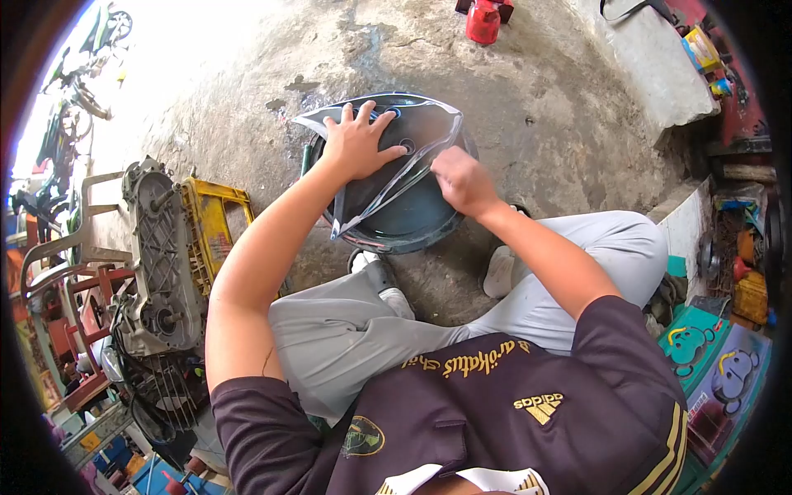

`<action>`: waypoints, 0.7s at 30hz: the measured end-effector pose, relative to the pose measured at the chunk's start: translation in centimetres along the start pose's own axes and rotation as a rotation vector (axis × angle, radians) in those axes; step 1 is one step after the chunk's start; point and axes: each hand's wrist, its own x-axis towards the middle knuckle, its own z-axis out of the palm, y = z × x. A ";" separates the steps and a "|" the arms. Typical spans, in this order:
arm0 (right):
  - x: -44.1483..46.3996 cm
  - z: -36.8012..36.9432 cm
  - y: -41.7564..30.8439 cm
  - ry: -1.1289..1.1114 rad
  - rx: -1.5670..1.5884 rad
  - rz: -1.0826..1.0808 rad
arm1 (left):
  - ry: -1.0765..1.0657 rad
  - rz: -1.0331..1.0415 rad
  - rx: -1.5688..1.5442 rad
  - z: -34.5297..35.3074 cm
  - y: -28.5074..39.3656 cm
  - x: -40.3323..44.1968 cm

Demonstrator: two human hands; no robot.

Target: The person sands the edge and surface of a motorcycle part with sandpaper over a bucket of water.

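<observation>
A dark, roughly triangular plastic panel (422, 124) with pale, wet-looking edges lies tilted across a round black basin (404, 244). My left hand (356, 144) is spread flat on the panel's upper left part, fingers apart. At the panel's right edge, my right hand (464, 181) is closed in a fist. Whatever it may hold is hidden by the fingers. Dark liquid (412, 210) shows inside the basin below the panel's lower edge.
To the left stand a metal engine casing (161, 256) and a yellow crate (216, 227). A red object (483, 23) sits on the wet concrete floor (561, 107) ahead. A concrete block (652, 70) is at upper right, with teal printed boxes (693, 334) at lower right.
</observation>
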 end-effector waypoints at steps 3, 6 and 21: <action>0.4 0.2 1.1 -0.034 0.053 -0.109 | 0.010 0.004 0.005 0.1 -0.1 -0.1; 1.4 -0.5 2.4 0.073 0.020 0.106 | 0.020 0.001 0.012 0.2 -0.1 -0.2; -0.1 0.5 0.0 -0.007 0.095 -0.110 | -0.001 0.000 -0.018 -0.2 0.1 0.0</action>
